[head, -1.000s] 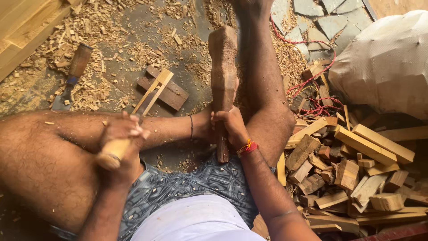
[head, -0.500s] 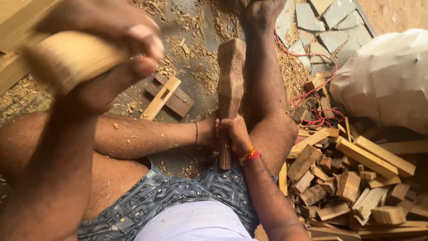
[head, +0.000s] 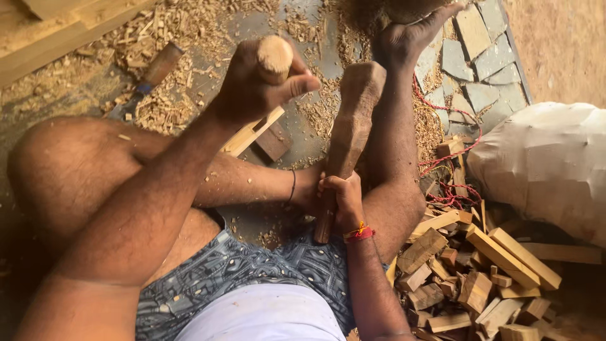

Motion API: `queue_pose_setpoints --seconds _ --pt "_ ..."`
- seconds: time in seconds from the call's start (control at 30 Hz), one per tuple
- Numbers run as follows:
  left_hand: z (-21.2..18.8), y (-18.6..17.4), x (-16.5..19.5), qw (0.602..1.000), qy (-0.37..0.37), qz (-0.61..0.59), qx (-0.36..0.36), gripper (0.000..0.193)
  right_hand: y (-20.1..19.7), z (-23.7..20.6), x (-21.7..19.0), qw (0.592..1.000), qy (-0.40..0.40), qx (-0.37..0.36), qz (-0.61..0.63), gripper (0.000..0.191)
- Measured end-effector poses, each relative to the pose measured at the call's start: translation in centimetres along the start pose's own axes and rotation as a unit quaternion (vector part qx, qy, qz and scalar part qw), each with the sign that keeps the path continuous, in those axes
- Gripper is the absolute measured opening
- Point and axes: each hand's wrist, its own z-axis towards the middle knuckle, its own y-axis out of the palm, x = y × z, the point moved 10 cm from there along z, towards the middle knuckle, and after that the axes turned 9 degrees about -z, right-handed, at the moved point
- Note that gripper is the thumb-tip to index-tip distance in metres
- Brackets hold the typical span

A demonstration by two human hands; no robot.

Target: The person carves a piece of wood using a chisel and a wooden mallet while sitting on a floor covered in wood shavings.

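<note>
I sit on the floor with a long carved brown wooden piece [head: 353,120] standing tilted between my legs, its top near my foot [head: 404,38]. My right hand [head: 339,197], with a red thread at the wrist, is shut on a wooden-handled chisel [head: 324,224] set against the lower end of the piece. My left hand [head: 252,85] is raised above the floor to the left of the piece, shut on the round handle of a wooden mallet [head: 275,58]. The mallet's head is hidden behind that hand.
Wood shavings [head: 170,101] cover the grey floor. A second wooden-handled tool [head: 158,63] lies at upper left near planks [head: 57,38]. Small wooden blocks [head: 262,136] lie under my left hand. Several offcuts [head: 473,271] are piled at lower right beside a white sack [head: 543,164], red cord [head: 445,120] and stone slabs [head: 480,63].
My left hand lifted the mallet from beside my knee up close to the camera, and it now swings down and right toward the wooden piece. My right hand stays on the chisel.
</note>
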Motion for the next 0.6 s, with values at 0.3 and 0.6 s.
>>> queue_pose_setpoints --seconds 0.3,0.6 --pt "-1.7 3.0 -0.3 0.991 -0.045 -0.088 -0.094 0.022 -4.5 -5.0 -12.7 0.923 -0.246 0.153 -0.252 0.029" --pt "-2.6 4.5 1.5 0.993 -0.011 -0.018 -0.12 0.027 -2.9 -16.8 -34.9 0.799 -0.583 0.107 -0.099 0.029"
